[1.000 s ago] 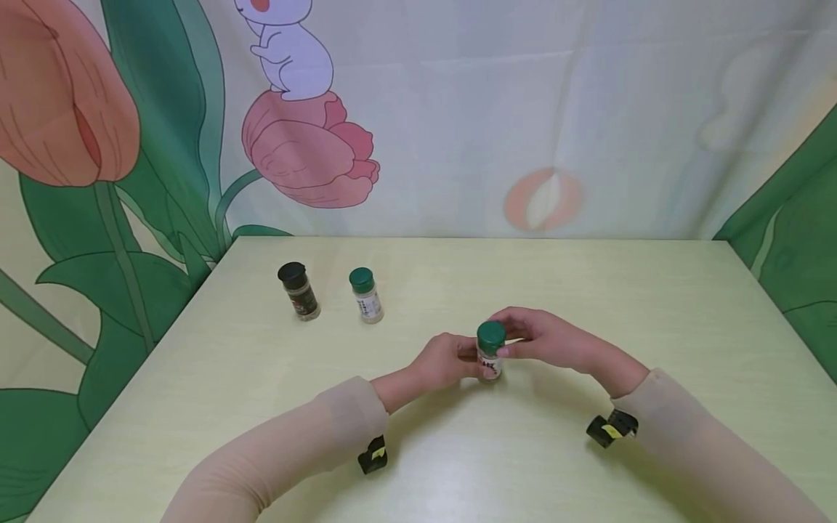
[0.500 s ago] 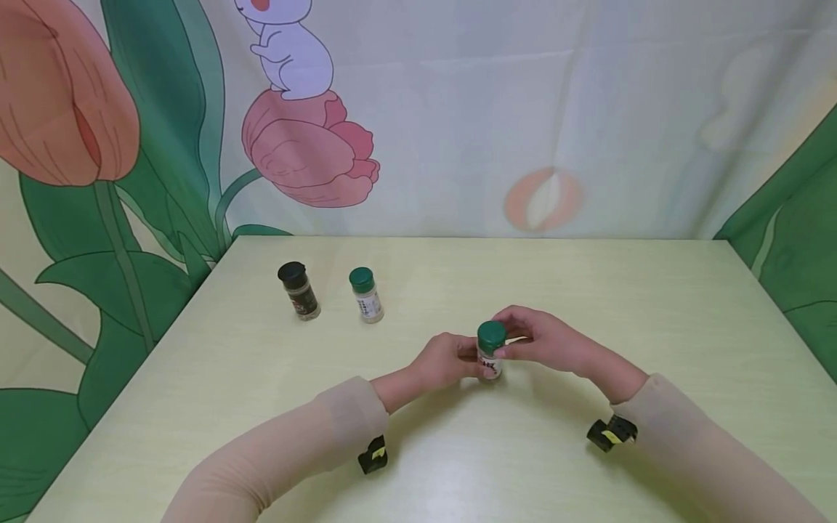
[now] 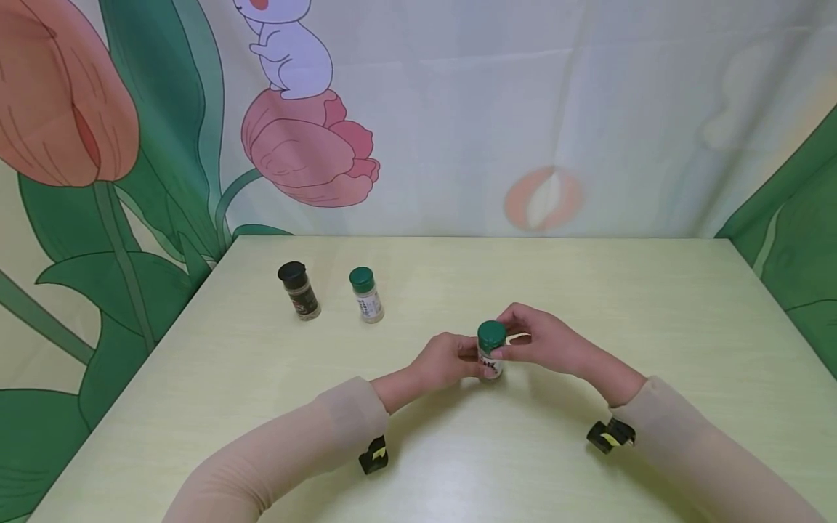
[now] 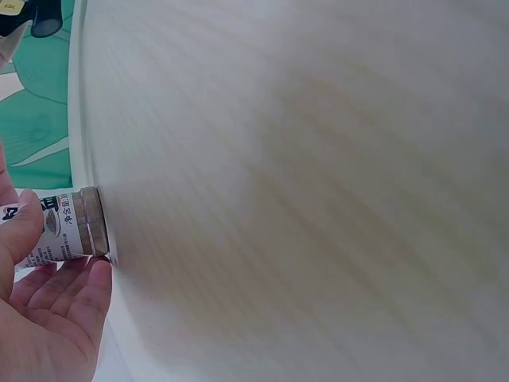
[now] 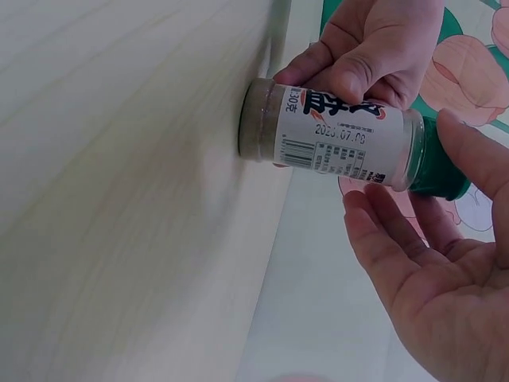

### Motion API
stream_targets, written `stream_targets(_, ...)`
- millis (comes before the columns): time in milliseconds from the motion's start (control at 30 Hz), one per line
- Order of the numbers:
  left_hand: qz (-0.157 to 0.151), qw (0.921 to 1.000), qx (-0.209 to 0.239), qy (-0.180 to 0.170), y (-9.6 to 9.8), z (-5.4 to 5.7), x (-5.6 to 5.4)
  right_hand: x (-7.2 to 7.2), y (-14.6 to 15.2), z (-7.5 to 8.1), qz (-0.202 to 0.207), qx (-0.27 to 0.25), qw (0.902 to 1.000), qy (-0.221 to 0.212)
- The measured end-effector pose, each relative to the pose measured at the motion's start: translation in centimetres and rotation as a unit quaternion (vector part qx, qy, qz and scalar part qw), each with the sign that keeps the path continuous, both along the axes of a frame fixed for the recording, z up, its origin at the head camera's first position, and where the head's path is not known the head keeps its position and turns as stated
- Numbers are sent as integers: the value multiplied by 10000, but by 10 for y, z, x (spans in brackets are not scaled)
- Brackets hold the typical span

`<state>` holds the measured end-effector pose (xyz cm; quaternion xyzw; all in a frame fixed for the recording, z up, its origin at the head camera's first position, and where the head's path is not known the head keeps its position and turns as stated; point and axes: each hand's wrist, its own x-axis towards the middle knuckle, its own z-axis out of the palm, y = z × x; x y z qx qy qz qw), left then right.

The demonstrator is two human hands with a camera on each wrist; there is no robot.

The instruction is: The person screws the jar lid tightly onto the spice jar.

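A small spice jar [image 3: 490, 365] with a white printed label and a green cap [image 3: 492, 335] stands upright on the table near the middle. My left hand [image 3: 445, 361] grips its lower body from the left, thumb in front. From the right, my right hand [image 3: 549, 341] pinches the cap between thumb and fingers. In the right wrist view the thumb lies on the cap [image 5: 439, 165], and clear glass shows at the jar's neck. The label [image 4: 56, 227] also shows in the left wrist view; the cap is out of frame there.
Farther back on the left of the table [image 3: 621, 290] stand a black-capped spice jar [image 3: 300, 292] and another green-capped spice jar [image 3: 367, 296]. Behind the table's far edge hangs a printed cloth [image 3: 445, 145] with tulips and a white animal.
My right thumb has slid left across the front of the cap, and the fingers have shifted slightly away behind it. The left hand and the jar have stayed in place.
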<state>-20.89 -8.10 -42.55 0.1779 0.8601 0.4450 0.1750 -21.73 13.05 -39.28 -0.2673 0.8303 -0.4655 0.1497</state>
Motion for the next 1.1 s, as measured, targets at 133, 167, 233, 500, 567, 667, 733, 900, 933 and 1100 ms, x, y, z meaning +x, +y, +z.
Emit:
stream_targets(133, 8, 10000, 24, -19, 0, 0, 0, -1, 1, 1, 167, 18, 9998, -50)
stream_targets(167, 14, 10000, 25, -36, 0, 1, 1, -2, 2, 1, 234, 32, 9997, -73)
stream_targets(233, 19, 10000, 21, -72, 0, 1, 1, -2, 4, 3, 381, 51, 9991, -155)
stream_targets(500, 12, 10000, -50, -17, 1, 1, 1, -6, 7, 10, 802, 140, 9963, -289)
stream_targets(567, 21, 10000, -35, -41, 2, 1, 1, -6, 7, 9, 814, 186, 9962, -245)
stream_targets(667, 26, 10000, -13, -51, 2, 1, 1, -6, 7, 9, 807, 163, 9964, -198)
stream_targets(733, 28, 10000, -11, -53, 2, 1, 1, -6, 6, 8, 771, 137, 9968, -161)
stream_targets(900, 15, 10000, -4, -57, 1, 2, 2, -5, 6, 6, 595, 154, 9981, -61)
stream_targets(933, 15, 10000, 10, -63, 1, 2, 2, -4, 6, 6, 561, 154, 9983, -53)
stream_targets(1100, 24, 10000, 46, -79, 1, 4, 2, -4, 4, 5, 412, 159, 9990, 2)
